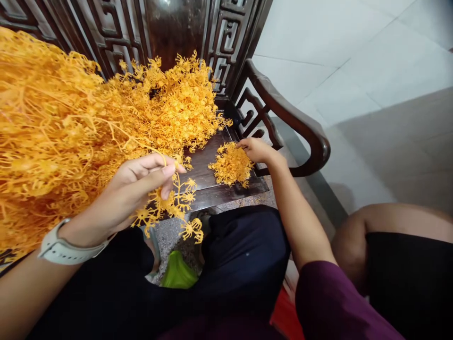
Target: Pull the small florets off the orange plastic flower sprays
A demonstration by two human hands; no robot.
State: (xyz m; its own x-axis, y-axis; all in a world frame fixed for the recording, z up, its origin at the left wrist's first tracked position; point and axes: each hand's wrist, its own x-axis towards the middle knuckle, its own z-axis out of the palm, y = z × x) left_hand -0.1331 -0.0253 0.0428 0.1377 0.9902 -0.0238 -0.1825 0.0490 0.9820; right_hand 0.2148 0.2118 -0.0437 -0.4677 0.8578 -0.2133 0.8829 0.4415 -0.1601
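Observation:
Between the thumb and fingers of my left hand (141, 182) is the stem of an orange-yellow plastic flower sprig (182, 200), its small spidery blossoms hanging below the fingers. My right hand (256, 150) reaches to a small pile of loose yellow blossoms (231, 165) on the dark wooden bench seat (201, 165). Its fingertips touch the top right edge of that pile; whether they pinch a blossom is hidden. A large heap of the same yellow sprigs (71, 127) fills the bench to the left, beside and behind my left hand.
A carved wooden backrest (173, 33) rises behind the heap, and a curved armrest (293, 118) bounds the bench at right. Below, between my knees, lies a bright green object (179, 271). Another person's bare leg (357, 231) is at the right. Something red (286, 316) shows near the bottom.

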